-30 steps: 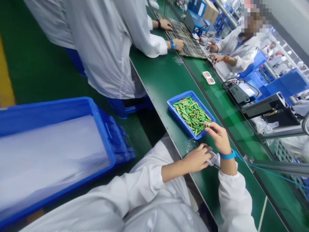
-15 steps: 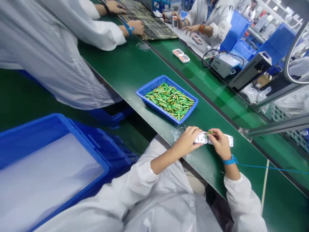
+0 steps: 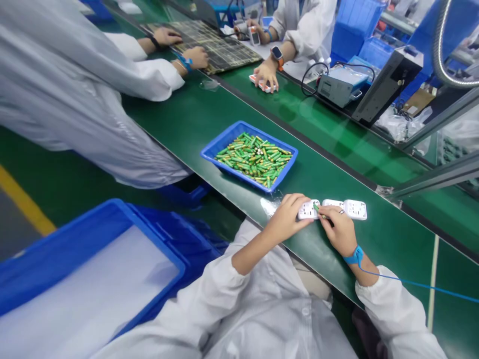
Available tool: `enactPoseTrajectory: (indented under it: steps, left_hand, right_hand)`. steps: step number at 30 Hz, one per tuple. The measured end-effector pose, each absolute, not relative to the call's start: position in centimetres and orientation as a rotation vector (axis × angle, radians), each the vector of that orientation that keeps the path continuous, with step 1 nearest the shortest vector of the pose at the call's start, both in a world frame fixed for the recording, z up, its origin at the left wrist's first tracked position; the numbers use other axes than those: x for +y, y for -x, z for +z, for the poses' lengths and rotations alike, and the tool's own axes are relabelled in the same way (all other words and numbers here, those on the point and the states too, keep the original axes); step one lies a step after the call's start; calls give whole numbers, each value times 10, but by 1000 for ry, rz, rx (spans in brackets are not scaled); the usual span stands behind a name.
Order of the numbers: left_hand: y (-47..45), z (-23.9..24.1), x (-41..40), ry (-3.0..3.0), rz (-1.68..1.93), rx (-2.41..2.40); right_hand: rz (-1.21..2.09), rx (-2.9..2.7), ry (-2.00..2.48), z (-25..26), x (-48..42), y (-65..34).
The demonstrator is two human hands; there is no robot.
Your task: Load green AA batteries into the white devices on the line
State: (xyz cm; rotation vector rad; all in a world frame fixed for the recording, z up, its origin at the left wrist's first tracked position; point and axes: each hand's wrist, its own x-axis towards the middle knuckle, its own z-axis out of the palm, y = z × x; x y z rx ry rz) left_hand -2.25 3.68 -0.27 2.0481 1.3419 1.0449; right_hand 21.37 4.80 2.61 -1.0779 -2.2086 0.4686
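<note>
My left hand (image 3: pixel 286 218) is closed round the left end of a small white device (image 3: pixel 308 210) on the green bench. Between the fingertips of my right hand (image 3: pixel 339 228) are green batteries (image 3: pixel 316 207), held against the right end of that device; how many is unclear. Two more white devices (image 3: pixel 355 209) lie side by side just beyond my right fingers, one partly covered by them. Past my left hand stands a blue tray (image 3: pixel 239 175) heaped with green and gold batteries (image 3: pixel 258 157). Crumpled clear plastic (image 3: pixel 269 205) lies beside my left hand.
A blue cord runs from my right wrist strap (image 3: pixel 354 256) across the bench. Large blue bins (image 3: pixel 149 234) stand at the lower left. One co-worker's hands rest by a gridded panel (image 3: pixel 228 47); another's hand (image 3: pixel 267 74) covers orange-and-white devices. A metal frame (image 3: pixel 434 182) edges the right.
My right hand has drawn slightly back, showing more of the two white devices behind it. Across the bench, a co-worker's hand has come down onto the orange-and-white devices. The whole view has shifted.
</note>
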Motion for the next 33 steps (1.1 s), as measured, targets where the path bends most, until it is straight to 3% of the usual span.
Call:
enactPoseTrajectory:
  steps: [16, 33]
  left_hand:
    - [30, -4, 35, -2096, 1020, 1357]
    - [31, -5, 34, -2129, 974, 1333]
  right_hand:
    - [436, -2382, 1082, 14, 42, -210]
    - [650, -2008, 1219, 21, 44, -205]
